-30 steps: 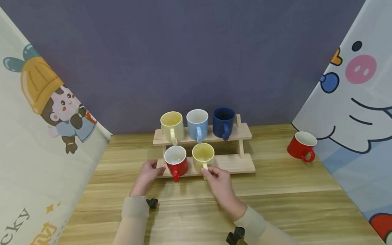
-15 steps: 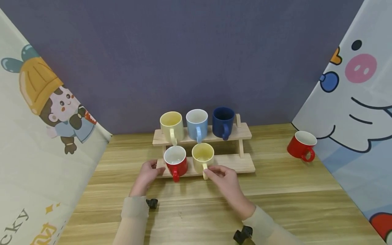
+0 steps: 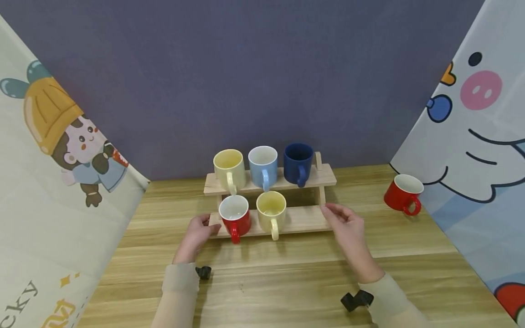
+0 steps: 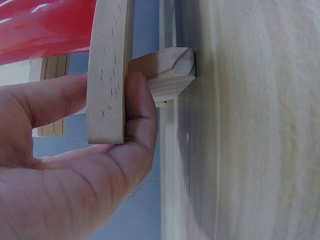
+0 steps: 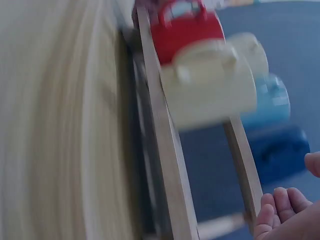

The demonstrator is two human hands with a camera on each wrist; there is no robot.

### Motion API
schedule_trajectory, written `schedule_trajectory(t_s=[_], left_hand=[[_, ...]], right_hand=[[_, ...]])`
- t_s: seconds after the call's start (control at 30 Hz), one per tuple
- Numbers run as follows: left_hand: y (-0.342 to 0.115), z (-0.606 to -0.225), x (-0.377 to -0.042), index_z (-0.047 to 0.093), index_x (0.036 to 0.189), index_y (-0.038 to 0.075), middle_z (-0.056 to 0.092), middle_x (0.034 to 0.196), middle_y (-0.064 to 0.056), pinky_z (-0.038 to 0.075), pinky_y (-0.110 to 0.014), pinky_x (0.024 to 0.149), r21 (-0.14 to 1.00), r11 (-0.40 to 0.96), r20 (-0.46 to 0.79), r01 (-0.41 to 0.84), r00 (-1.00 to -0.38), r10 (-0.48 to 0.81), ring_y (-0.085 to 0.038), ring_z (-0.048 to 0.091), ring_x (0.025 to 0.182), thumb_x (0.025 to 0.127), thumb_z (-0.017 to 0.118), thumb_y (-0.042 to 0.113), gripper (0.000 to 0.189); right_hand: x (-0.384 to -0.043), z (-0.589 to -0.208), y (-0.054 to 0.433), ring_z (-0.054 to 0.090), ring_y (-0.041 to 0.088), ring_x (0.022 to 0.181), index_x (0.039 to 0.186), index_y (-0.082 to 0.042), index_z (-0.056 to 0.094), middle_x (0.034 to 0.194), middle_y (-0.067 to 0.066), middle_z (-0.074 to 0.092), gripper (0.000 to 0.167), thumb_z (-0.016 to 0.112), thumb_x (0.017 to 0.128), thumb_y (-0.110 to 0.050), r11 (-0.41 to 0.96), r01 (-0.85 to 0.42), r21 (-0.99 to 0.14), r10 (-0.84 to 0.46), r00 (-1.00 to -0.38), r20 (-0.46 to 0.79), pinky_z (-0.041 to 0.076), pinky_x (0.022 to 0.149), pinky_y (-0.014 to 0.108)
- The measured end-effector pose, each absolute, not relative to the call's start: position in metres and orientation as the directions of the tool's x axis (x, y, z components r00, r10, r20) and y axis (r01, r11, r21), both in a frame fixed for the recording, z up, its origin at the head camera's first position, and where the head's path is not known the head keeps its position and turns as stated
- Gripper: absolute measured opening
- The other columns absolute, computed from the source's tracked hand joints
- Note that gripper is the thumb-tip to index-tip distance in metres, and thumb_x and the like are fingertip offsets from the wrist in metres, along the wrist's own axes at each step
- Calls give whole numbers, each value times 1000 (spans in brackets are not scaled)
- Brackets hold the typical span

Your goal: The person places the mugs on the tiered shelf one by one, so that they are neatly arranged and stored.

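A two-tier wooden shelf rack (image 3: 305, 218) stands on the table. My left hand (image 3: 198, 233) grips the left end of its lower board; in the left wrist view the thumb lies on one face of the board (image 4: 107, 75) and the fingers on the other. Close by sits a red mug (image 3: 239, 223) with a white inside, next to a pale yellow mug (image 3: 270, 218). At the lower board's right end is my right hand (image 3: 348, 230), holding nothing, thumb and fingers apart in the right wrist view. The upper board carries another yellow mug (image 3: 229, 173), a light blue mug (image 3: 262, 171) and a dark blue mug (image 3: 298, 166).
A second red mug (image 3: 399, 196) stands apart on the table at the right, handle toward the front right. Behind the rack rises a dark grey-blue backdrop (image 3: 246, 82). Printed cartoon panels flank the wooden table (image 3: 262, 287) on both sides.
My right hand has let go of the lower yellow mug's handle and moved right to the lower board's right end. The left hand stays on the board's left end.
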State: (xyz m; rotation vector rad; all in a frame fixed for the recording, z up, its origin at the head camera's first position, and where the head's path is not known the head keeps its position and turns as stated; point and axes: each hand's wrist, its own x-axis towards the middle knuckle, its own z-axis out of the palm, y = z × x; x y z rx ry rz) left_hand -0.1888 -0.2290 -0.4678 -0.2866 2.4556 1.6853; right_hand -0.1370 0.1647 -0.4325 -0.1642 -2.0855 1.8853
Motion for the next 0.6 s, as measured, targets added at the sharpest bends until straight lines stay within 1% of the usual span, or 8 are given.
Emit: schedule_trajectory(t_s=[0.17,0.27,0.33,0.47,0.57,0.6], left_hand=[[-230,-469,-189,47,138,-19,61,116,-26,55,-33,83,907,346,-229,-241,-971,-76,-31,61,101,95,68,0,52],[-230,-469,-189,47,138,-19,60,117,-26,55,-34,83,905,350,-229,-241,-971,-76,-31,61,101,95,68,0,52],[-230,-469,-189,47,139,-18,60,117,-25,54,-34,83,903,356,-231,-243,-970,-77,-31,60,101,95,68,1,52],[-229,-467,-189,48,139,-17,59,118,-25,54,-35,83,898,364,-234,-247,-969,-79,-30,59,102,95,69,2,52],[-229,-467,-190,47,139,-17,58,120,-25,53,-35,85,898,360,-238,-251,-968,-81,-31,58,104,95,69,2,53],[-230,-467,-190,47,140,-17,58,120,-25,53,-36,85,899,359,-240,-253,-967,-81,-31,57,105,95,69,2,54]], right_hand=[[-149,-432,205,67,7,88,118,5,72,107,8,72,34,77,94,-19,210,-168,-963,403,-882,242,53,74,15],[-155,-432,232,67,6,86,117,6,73,102,3,73,32,78,92,-14,245,-189,-951,484,-826,289,52,74,13],[-159,-431,252,66,6,84,116,6,73,99,-1,72,31,79,91,-14,242,-190,-951,540,-788,295,51,73,12],[-164,-426,292,66,6,83,114,5,74,93,-5,70,31,80,90,-13,181,-182,-967,646,-720,256,50,72,11],[-165,-420,319,64,6,84,118,5,72,95,-6,69,35,80,90,-14,118,-133,-984,689,-703,177,49,71,9],[-165,-419,327,63,6,85,121,4,71,97,-6,68,37,79,91,-16,129,-101,-986,694,-701,163,49,71,8]])
